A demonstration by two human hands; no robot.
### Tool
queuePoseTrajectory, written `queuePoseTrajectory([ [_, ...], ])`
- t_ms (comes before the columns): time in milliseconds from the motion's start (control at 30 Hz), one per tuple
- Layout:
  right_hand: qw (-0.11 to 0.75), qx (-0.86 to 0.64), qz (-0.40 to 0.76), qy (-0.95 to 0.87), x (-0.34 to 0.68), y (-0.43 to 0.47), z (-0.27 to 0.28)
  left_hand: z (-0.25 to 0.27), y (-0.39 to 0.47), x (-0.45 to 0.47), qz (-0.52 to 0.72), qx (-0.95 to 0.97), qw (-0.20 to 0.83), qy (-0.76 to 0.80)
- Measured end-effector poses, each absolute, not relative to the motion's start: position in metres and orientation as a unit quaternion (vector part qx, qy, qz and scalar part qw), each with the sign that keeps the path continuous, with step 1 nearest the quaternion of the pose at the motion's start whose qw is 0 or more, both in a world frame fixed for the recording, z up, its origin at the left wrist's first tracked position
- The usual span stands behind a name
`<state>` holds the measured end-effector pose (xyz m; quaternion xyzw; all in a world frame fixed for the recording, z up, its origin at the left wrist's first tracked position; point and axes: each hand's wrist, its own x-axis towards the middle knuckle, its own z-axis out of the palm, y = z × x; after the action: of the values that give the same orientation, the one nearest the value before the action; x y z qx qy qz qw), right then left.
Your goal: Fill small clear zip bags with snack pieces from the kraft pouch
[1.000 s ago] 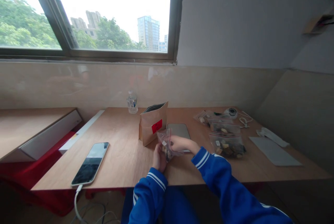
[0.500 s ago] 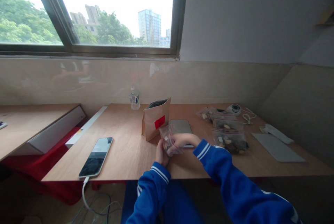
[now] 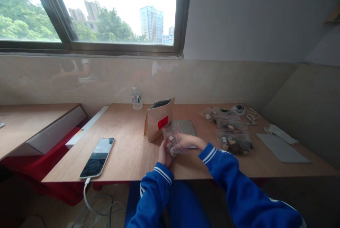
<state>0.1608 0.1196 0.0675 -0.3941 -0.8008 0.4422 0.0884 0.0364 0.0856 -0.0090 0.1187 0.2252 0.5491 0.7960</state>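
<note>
A clear zip bag point(image 3: 170, 132) with a red seal line and a small white label is held low over the table's front half. My left hand point(image 3: 164, 154) is closed around its lower left side. From the right, my right hand point(image 3: 186, 141) reaches into the bag's mouth, fingers bent down behind the plastic. Small pieces seem to lie at the fingertips, but the plastic hides what they are. Just behind stands a brown paper pouch point(image 3: 156, 125) with a red label, its top open. A flat grey device point(image 3: 184, 127) lies partly behind my right hand.
Several zip bags of stone-like pieces point(image 3: 233, 145) lie to the right, near a white round camera-like object point(image 3: 238, 109). A grey sheet point(image 3: 283, 148) is at far right. A phone point(image 3: 97, 157) on a cable lies left; a plastic bottle point(image 3: 136, 100) stands at the back.
The view has tipped slightly, so everything sits a little higher. Both hands stay at the zip bag, whose top edge has shifted slightly; my right wrist has moved slightly right.
</note>
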Motion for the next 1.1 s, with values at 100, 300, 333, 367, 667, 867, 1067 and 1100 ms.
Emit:
queuePoseTrajectory([
  [100, 0.109, -0.409, 0.445, -0.789, 0.161, 0.119, 0.069, -0.01, 0.086, 0.035, 0.542, 0.105, 0.797, 0.245],
  [300, 0.16, -0.41, 0.469, -0.765, 0.164, 0.119, 0.076, -0.012, 0.087, 0.036, 0.559, 0.104, 0.788, 0.235],
  [333, 0.179, -0.406, 0.474, -0.761, 0.165, 0.12, 0.077, -0.012, 0.087, 0.036, 0.565, 0.106, 0.786, 0.228],
  [367, 0.197, -0.4, 0.479, -0.756, 0.167, 0.121, 0.077, -0.011, 0.087, 0.036, 0.567, 0.105, 0.785, 0.225],
  [667, 0.316, -0.413, 0.527, -0.672, 0.183, 0.124, 0.075, -0.011, 0.088, 0.037, 0.562, 0.092, 0.792, 0.22],
  [867, 0.389, -0.415, 0.541, -0.619, 0.201, 0.126, 0.088, -0.012, 0.089, 0.036, 0.551, 0.077, 0.794, 0.244],
  [1067, 0.546, -0.38, 0.434, -0.607, 0.18, 0.151, 0.139, -0.011, 0.088, 0.035, 0.554, 0.067, 0.789, 0.257],
  [1100, 0.572, -0.37, 0.395, -0.616, 0.17, 0.156, 0.147, -0.011, 0.089, 0.035, 0.553, 0.065, 0.79, 0.256],
])
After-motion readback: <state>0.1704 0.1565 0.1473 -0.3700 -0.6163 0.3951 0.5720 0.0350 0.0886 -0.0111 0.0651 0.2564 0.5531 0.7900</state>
